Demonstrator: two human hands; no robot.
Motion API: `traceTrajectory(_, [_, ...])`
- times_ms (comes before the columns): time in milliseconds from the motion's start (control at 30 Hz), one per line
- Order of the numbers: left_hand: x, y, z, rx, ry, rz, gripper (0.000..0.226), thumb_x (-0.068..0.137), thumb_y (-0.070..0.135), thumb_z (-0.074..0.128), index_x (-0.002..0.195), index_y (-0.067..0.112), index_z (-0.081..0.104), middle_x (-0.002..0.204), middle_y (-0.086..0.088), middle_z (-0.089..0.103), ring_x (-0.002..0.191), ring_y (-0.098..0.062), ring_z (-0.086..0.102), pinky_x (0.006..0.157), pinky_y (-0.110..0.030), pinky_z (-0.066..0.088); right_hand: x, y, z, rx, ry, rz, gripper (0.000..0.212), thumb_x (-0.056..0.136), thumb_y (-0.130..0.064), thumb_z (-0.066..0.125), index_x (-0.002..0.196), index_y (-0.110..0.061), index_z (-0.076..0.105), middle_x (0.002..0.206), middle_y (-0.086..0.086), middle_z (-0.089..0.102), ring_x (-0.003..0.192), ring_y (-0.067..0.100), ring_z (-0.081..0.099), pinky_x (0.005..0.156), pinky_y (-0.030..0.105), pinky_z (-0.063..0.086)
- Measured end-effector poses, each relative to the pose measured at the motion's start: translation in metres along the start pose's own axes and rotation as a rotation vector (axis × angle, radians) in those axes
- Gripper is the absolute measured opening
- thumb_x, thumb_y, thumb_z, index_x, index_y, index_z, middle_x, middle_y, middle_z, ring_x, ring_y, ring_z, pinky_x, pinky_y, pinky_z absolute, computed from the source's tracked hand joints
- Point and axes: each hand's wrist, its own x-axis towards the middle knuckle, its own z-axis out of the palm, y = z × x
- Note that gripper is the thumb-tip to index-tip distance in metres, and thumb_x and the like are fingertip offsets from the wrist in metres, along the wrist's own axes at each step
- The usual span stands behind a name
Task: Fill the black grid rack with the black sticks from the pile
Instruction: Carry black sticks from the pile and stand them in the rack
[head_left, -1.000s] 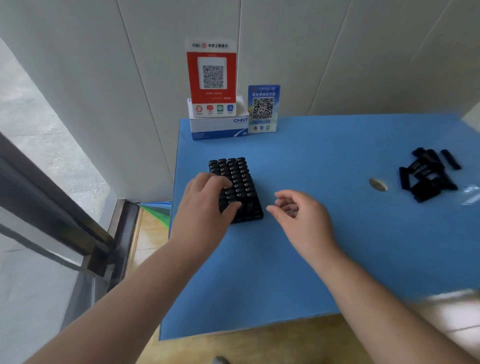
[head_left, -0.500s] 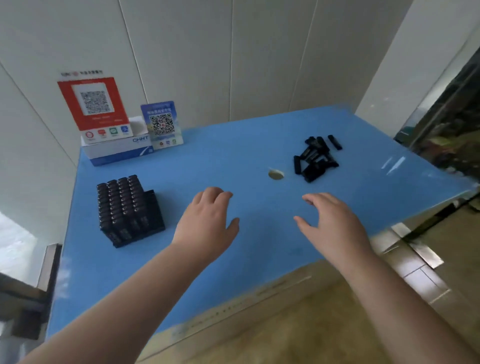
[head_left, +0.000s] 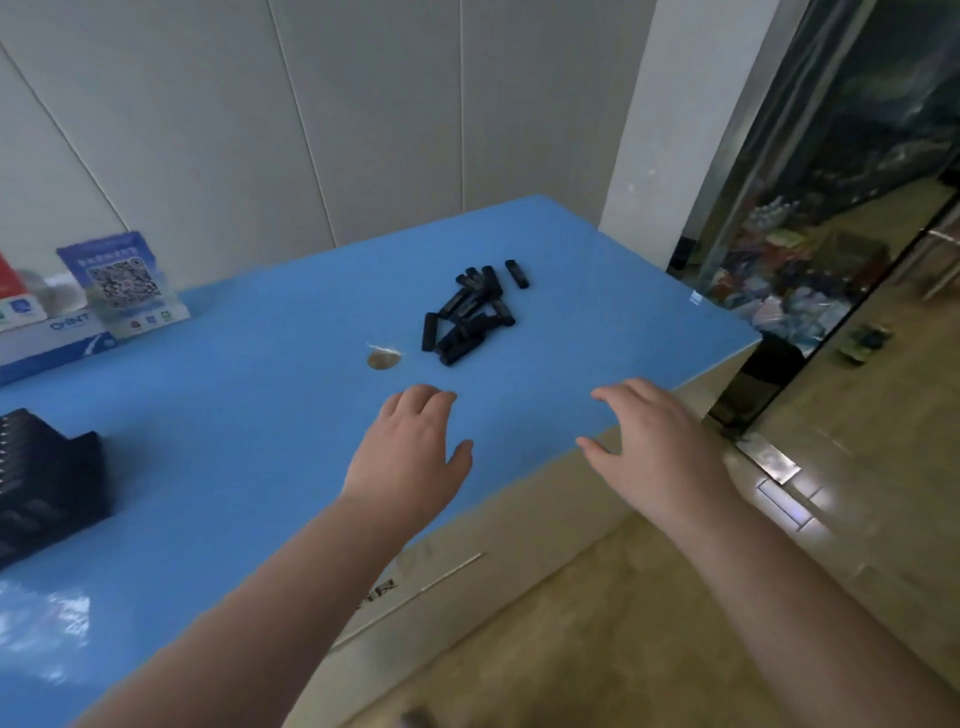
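Both hands, left (head_left: 410, 457) and right (head_left: 657, 447), hover relaxed and empty; rack (head_left: 47, 483) holds sticks.

Both hands have left the black grid rack (head_left: 49, 483), which has slid from the frame's centre to its left edge. The left hand (head_left: 410, 457) and right hand (head_left: 657, 449) now hover empty, fingers relaxed, at mid-frame just below the pile of black sticks (head_left: 467, 317), which has moved from the right edge to upper centre.

Looked like a small shop: blue QR payment sign (head_left: 122, 283) stood on the blue counter (head_left: 260, 415), stocked goods behind glass door (head_left: 831, 208).
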Motion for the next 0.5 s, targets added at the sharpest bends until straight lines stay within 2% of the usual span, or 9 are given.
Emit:
traceTrajectory(200, [0.056,0.022,0.018,-0.032,-0.019,0.011,0.059,0.098,0.044,0.047,0.15,0.018,0.032,0.148,0.003,0.036,0.138,-0.019,0.032,0.111,-0.028,0.029,0.039,0.035,0.01,0.011,-0.013,0.001,0.053,0.092,-0.045,0.064,0.138,-0.022,0.053,0.131,-0.007,0.055,0.123,0.016,0.051,0.101,0.029,0.043])
traceTrajectory(500, [0.174,0.029,0.038,-0.066,-0.084,0.029,0.06,0.099,0.042,0.048,0.15,0.013,0.034,0.151,0.001,0.035,0.137,-0.019,0.037,0.111,-0.03,0.032,0.134,0.07,0.018,-0.013,-0.032,-0.002,0.049,0.093,-0.042,0.064,0.137,-0.021,0.054,0.129,-0.005,0.055,0.123,0.017,0.051,0.102,0.033,0.045])
